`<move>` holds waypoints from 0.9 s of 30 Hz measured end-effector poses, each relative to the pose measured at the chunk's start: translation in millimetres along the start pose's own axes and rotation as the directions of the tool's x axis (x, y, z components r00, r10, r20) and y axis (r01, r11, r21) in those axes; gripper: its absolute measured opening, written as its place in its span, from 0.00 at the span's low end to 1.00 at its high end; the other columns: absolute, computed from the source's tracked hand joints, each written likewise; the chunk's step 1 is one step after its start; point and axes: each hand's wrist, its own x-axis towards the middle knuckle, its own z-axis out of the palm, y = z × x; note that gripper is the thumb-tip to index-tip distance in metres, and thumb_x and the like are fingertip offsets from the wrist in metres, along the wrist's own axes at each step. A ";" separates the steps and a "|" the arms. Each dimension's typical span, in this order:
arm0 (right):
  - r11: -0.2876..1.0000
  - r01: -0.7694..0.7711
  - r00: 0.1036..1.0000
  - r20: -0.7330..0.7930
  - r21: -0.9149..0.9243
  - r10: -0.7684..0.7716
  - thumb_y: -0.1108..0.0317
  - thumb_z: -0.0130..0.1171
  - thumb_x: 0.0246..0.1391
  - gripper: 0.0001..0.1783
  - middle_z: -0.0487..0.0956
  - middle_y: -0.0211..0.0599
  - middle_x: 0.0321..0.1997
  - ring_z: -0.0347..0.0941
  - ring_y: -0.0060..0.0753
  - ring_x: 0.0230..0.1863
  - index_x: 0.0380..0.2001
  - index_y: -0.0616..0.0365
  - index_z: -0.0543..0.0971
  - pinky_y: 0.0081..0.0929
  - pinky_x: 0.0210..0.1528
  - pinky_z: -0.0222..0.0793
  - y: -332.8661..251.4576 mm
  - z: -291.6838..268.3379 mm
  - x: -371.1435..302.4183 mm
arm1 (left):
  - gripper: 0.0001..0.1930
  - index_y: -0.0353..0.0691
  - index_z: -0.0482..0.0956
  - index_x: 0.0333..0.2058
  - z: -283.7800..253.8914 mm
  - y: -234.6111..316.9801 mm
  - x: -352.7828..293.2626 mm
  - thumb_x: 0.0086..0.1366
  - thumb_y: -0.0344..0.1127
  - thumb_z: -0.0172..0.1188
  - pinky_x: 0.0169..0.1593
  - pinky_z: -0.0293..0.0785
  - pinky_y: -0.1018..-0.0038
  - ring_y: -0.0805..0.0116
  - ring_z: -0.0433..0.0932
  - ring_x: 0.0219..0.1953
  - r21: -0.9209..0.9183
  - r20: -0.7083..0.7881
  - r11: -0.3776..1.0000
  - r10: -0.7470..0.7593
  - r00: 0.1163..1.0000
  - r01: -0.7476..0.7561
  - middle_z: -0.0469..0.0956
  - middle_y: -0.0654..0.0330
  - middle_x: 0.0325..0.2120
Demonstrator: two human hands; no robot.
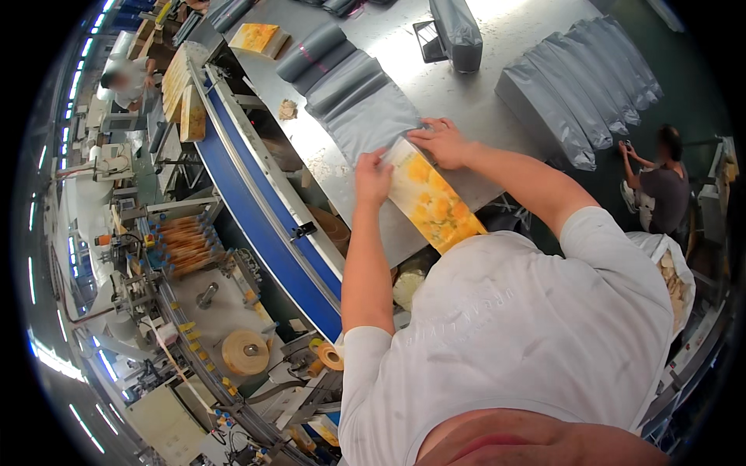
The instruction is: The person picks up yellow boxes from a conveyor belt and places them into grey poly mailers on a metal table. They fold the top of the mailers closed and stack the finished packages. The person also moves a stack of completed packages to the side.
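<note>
Two bare hands work at the near edge of a metal tabletop (pixel 474 101), one on each side of a yellow-and-white floral pack (pixel 435 200). The pack lies aslant between the forearms, its near end close to the person's shirt (pixel 528 326) and its far end at the near edge of a flat grey bag (pixel 373 113); whether that end is inside the bag cannot be told. The left hand (pixel 373 179) has its fingers bent at the pack's far left corner, beside the bag's edge. The right hand (pixel 441 144) lies over the far right corner, fingers pointing left. Whether either grip is clamped on bag or pack cannot be told.

Beyond the bag lie grey rolled bundles (pixel 315 50), with another floral pack (pixel 258 37) near them and a crumpled tan scrap (pixel 287 109) to the left. An upright grey package (pixel 457 39) stands beside a dark-framed flat object (pixel 430 41). A row of grey packages (pixel 579 85) occupies the right side. A blue conveyor belt (pixel 241 172) runs along the left, and a co-worker (pixel 668 182) crouches or sits at right.
</note>
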 end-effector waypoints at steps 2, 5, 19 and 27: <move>0.995 -0.047 0.999 0.031 0.093 0.044 0.71 0.57 0.56 0.34 0.60 0.23 0.81 0.48 0.49 0.81 0.68 0.42 0.74 0.53 0.79 0.44 3.2 -6.0 3.9 | 0.24 0.44 0.84 0.52 -0.4 7.2 -3.5 0.54 0.30 0.73 0.56 0.75 0.56 0.47 0.75 0.51 0.170 0.068 0.980 0.093 0.993 -0.104 0.76 0.54 0.41; 0.993 -0.037 0.990 0.137 0.116 0.021 0.72 0.55 0.56 0.37 0.59 0.23 0.82 0.48 0.50 0.81 0.71 0.42 0.71 0.53 0.79 0.44 5.6 -28.0 1.7 | 0.25 0.43 0.83 0.53 1.2 23.9 -3.0 0.54 0.34 0.73 0.59 0.73 0.58 0.47 0.74 0.52 0.256 0.067 0.964 0.057 0.996 -0.072 0.76 0.53 0.44; 0.975 0.091 0.996 -0.011 0.201 -0.091 0.77 0.55 0.49 0.47 0.58 0.26 0.81 0.53 0.53 0.76 0.76 0.44 0.63 0.52 0.77 0.46 -17.7 -37.9 -27.8 | 0.40 0.36 0.79 0.60 11.1 73.3 2.7 0.53 0.55 0.78 0.76 0.53 0.50 0.32 0.48 0.76 0.377 -0.029 0.910 -0.174 0.984 0.172 0.48 0.38 0.76; 0.908 0.022 0.945 -0.304 0.417 0.117 0.73 0.60 0.53 0.22 0.78 0.40 0.60 0.70 0.55 0.62 0.53 0.55 0.80 0.46 0.64 0.68 -14.8 -2.8 -17.8 | 0.36 0.26 0.68 0.66 57.1 -31.0 -97.1 0.69 0.46 0.66 0.75 0.53 0.49 0.29 0.54 0.75 -0.022 -0.071 0.999 -0.027 0.997 0.026 0.51 0.24 0.73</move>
